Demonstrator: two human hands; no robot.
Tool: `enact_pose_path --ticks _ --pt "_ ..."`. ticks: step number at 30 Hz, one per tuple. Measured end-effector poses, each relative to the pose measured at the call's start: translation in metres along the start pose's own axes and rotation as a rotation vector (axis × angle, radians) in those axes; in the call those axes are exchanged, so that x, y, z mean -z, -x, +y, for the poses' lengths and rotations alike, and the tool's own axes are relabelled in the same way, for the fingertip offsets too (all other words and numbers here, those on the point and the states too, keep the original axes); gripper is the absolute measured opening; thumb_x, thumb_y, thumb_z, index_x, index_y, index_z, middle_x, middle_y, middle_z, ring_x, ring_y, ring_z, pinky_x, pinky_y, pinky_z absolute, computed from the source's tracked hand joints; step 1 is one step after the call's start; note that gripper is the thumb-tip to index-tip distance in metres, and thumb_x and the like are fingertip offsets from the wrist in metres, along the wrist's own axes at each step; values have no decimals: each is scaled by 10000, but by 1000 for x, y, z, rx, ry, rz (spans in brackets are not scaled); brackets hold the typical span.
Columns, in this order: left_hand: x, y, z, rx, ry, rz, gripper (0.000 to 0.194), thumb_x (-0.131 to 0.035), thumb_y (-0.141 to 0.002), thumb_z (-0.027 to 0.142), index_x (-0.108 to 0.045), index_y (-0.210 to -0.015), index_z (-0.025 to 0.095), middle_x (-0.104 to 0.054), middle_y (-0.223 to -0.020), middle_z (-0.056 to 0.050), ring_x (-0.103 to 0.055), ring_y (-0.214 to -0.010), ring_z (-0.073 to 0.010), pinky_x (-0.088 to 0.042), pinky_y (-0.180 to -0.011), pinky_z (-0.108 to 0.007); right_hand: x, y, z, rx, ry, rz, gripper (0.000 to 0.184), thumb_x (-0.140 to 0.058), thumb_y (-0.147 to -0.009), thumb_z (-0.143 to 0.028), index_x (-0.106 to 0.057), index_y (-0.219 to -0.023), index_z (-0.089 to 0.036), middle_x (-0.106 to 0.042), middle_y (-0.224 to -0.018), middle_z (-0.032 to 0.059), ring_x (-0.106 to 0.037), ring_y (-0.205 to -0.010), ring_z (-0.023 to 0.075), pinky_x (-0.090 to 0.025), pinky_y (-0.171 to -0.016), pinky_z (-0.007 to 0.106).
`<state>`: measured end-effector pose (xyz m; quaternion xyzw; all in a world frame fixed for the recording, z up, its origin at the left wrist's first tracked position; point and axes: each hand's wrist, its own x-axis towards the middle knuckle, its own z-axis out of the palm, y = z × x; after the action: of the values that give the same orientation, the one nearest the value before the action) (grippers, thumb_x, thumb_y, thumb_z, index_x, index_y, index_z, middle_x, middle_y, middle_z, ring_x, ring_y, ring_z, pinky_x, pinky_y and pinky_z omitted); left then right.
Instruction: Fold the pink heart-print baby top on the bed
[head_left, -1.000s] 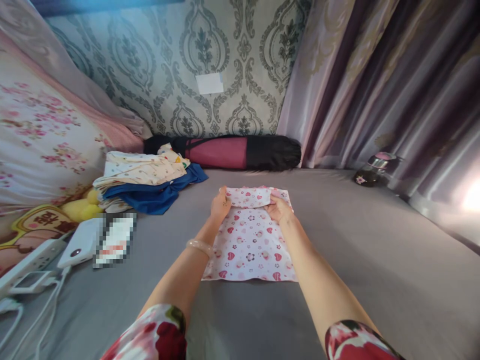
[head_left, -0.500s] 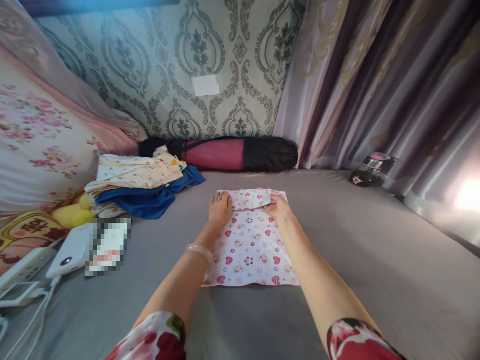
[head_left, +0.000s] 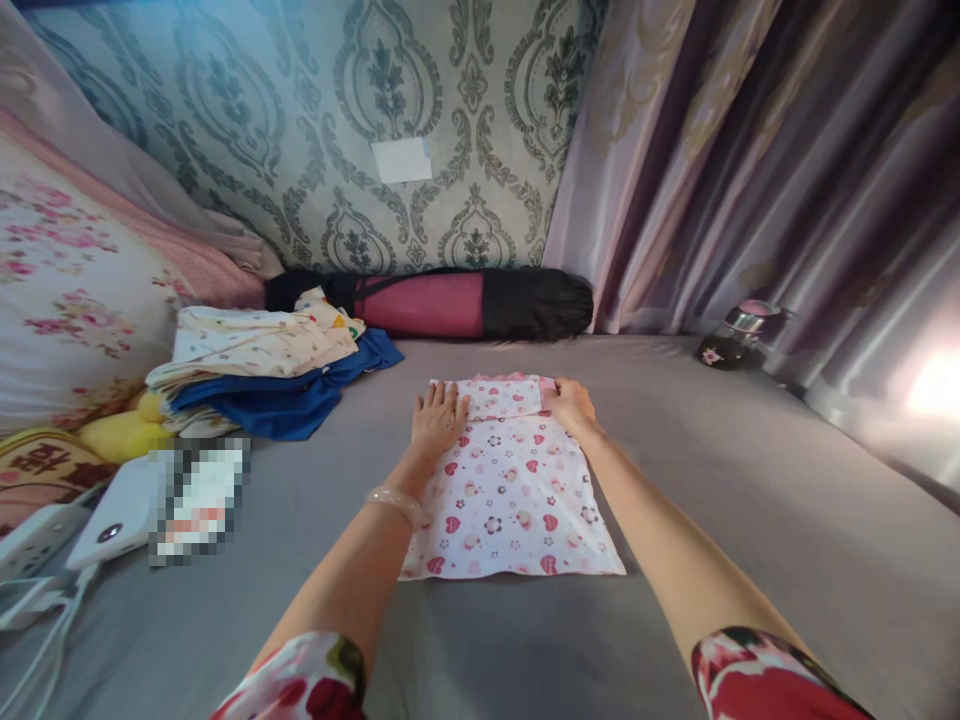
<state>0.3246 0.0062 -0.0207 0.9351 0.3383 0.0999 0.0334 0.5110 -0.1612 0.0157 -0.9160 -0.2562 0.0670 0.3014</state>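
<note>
A white garment (head_left: 502, 500) printed with red hearts and small flowers lies flat on the grey bed sheet (head_left: 315, 520). Its far end is turned over into a band, with a little pink frilly trim showing along the top edge. My left hand (head_left: 439, 418) rests on the far left corner, fingers stretched out on the cloth. At the far right corner my right hand (head_left: 574, 408) has its fingers closed on the edge of the folded band, where a patch of pink shows; its fingertips are partly hidden.
Folded clothes (head_left: 262, 345) with a blue piece (head_left: 277, 400) are stacked at the left. Nearer are a white device (head_left: 124, 510), a power strip (head_left: 41, 535) and cables. A long pink-and-black bag (head_left: 420, 303) lies by the wall. A dark bottle (head_left: 731, 340) stands at the right.
My right hand has moved slightly right and drawn the band's corner outward, showing more pink. The garment's near right corner is now uncovered by my forearm. My left hand stays on its corner, fingers more spread.
</note>
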Motion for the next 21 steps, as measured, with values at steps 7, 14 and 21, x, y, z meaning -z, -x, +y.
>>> enact_pose_path --ticks 7,14,21 --pt "5 -1 3 11 -40 -66 721 -113 -953 576 -298 -1489 132 -273 -1561 -151 -191 -1452 -308 -199 -1139 -532 -1 7 -5 56 330 31 339 -498 -905 -317 -565 -1213 -191 -620 -1184 143 -611 -1066 268 -456 -826 331" --pt "21 -14 10 -28 -60 -179 653 -216 -962 527 -362 -1438 105 -310 -1531 -203 -244 -1424 -353 -201 -1110 -595 -6 11 -4 364 484 107 405 -406 -938 -271 -524 -1309 -159 -522 -1349 166 -470 -1232 301 -329 -1013 439" --pt "14 -17 42 -281 -45 -40 521 -200 -1001 413 -367 -1452 213 -362 -1529 -87 -226 -1443 -277 -152 -1158 -550 -30 12 -17 580 465 -77 522 -222 -995 -401 -360 -1481 -268 -295 -1564 47 -183 -1442 311 -66 -1140 582"
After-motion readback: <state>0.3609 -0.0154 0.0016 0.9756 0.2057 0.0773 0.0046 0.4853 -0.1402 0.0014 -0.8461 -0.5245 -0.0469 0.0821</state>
